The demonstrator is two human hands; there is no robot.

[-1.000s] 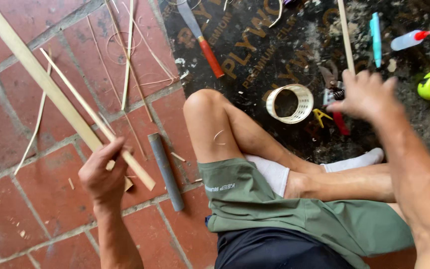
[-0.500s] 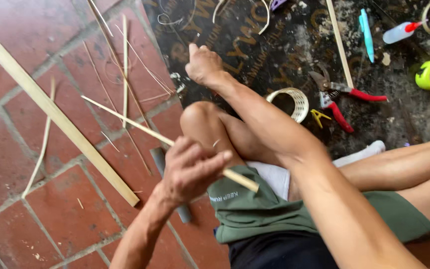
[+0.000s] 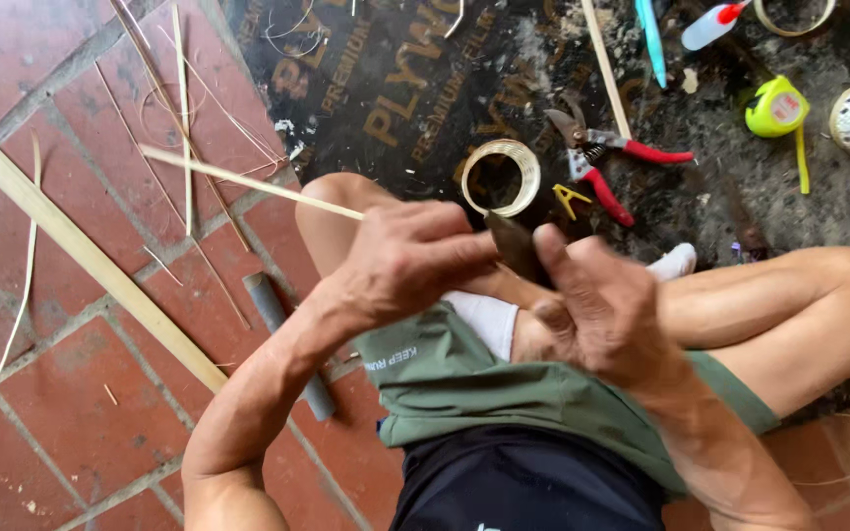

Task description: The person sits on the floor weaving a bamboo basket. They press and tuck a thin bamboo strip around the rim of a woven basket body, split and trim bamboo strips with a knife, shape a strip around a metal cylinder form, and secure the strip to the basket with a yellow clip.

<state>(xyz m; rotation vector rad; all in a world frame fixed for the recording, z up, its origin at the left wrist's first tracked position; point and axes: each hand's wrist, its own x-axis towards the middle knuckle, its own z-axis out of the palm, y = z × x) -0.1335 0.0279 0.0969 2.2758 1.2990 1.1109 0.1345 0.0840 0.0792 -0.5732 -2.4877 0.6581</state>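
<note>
My left hand (image 3: 405, 261) is closed on a thin pale bamboo strip (image 3: 248, 184) that sticks out to the upper left over my bent knee. My right hand (image 3: 602, 315) sits just to its right, above my lap, gripping a knife whose dark blade (image 3: 516, 246) points up toward the end of the strip held in the left hand. The knife's handle is hidden inside my fist. Both hands are close together, almost touching, over my green shorts (image 3: 464, 379).
A wide bamboo slat (image 3: 81, 251) lies diagonally on the brick floor at left, with thin slivers (image 3: 184, 108) and a grey rod (image 3: 287, 324). On the black sheet (image 3: 395, 88) ahead lie a coiled strip ring (image 3: 504, 177), red-handled shears (image 3: 622, 162), a yellow tape measure (image 3: 777, 106) and a small bottle (image 3: 710, 25).
My right hand reached far forward to the left, then came back to my lap holding the knife. My left hand lifted the strip off the floor and brought it over my knee.
</note>
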